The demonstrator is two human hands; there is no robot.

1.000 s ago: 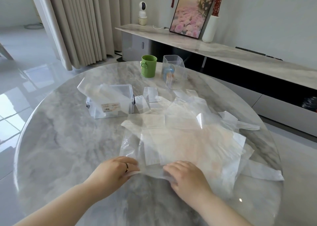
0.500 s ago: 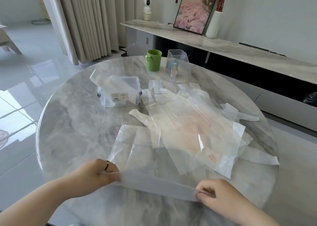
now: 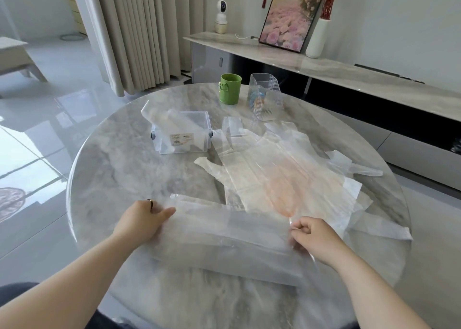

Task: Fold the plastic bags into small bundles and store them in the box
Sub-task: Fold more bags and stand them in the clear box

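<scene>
A clear plastic bag (image 3: 227, 239) lies stretched wide across the near part of the round marble table (image 3: 112, 174). My left hand (image 3: 142, 220) pinches its left end and my right hand (image 3: 315, 237) pinches its right end. Behind it lies a loose pile of clear and pinkish plastic bags (image 3: 282, 176). A clear storage box (image 3: 183, 135) stands at the middle left of the table, with a bag draped over its far left corner.
A green cup (image 3: 230, 88) and a ribbed clear holder (image 3: 265, 96) stand at the table's far edge. Beyond are a marble sideboard (image 3: 349, 71) with a white vase (image 3: 318, 38), a picture and a small camera. Curtains hang at the back left.
Both hands have drawn one bag out of the pile toward me and moved apart, spreading it wide and flat across the near table.
</scene>
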